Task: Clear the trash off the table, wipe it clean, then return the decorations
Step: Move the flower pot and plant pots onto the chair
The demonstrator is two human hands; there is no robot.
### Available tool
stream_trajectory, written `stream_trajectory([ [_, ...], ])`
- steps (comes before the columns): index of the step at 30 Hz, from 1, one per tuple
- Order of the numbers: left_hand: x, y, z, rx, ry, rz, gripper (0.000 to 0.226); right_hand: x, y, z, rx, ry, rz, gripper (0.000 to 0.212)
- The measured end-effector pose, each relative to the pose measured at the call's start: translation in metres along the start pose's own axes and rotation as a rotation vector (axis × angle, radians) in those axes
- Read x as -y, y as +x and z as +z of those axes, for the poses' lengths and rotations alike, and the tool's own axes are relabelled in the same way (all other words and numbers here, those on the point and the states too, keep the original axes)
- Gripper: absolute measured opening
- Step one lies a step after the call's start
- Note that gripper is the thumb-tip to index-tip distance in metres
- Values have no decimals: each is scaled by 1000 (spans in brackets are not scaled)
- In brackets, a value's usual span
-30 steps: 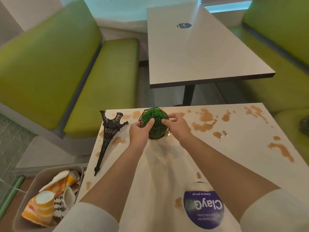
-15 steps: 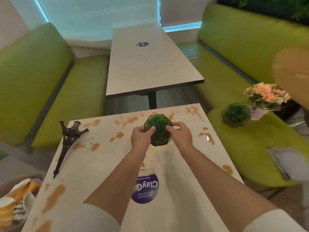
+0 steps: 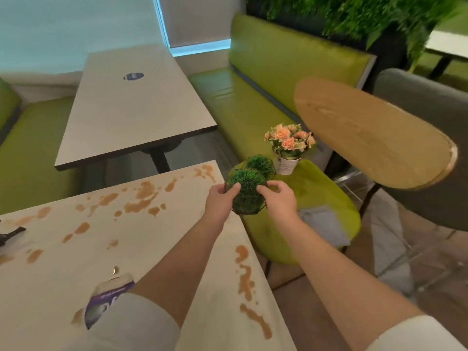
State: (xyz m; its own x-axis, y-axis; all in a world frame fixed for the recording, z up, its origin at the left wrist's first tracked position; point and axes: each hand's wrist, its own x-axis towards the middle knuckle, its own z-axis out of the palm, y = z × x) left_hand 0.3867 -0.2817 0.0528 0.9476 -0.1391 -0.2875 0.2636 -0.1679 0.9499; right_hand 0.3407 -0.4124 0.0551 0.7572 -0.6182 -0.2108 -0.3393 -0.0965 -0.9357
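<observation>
The left hand (image 3: 220,201) and right hand (image 3: 280,198) pinch the grass ball (image 3: 247,190) between them, just past the stained counter (image 3: 101,249) edge, above the green seat (image 3: 314,198). It looks light, its wire frame stiff but bendable, best held by opposite edges. A second ball (image 3: 260,165) sits just beyond.

Glossy green vinyl on the bench seat (image 3: 228,97) – matt pale surface (image 3: 157,249), grainy wood chair back (image 3: 367,138)
</observation>
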Motion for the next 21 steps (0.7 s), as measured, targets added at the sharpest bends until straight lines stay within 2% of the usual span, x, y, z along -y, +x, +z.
stream_trajectory([
  [2, -2, 2, 27, 37, 40, -9, 23, -8, 15, -23, -34, 21, 35, 31],
  [3, -3, 1, 37, 52, 56, -13, 25, -11, 19, -31, -50, 22, 43, 29],
  [6, 3, 15, 78, 117, 152, -41, 65, -26, 48, -60, -105, 17, 82, 27],
  [8, 12, 30, 100, 147, 185, -46, 73, -35, 65, -74, -128, 6, 107, 27],
  [14, 36, 64, 147, 238, 185, -77, 87, -56, 113, -96, -144, -63, 132, 31],
  [21, 51, 104, 191, 251, 137, -108, 85, -72, 164, -110, -110, -118, 105, 34],
])
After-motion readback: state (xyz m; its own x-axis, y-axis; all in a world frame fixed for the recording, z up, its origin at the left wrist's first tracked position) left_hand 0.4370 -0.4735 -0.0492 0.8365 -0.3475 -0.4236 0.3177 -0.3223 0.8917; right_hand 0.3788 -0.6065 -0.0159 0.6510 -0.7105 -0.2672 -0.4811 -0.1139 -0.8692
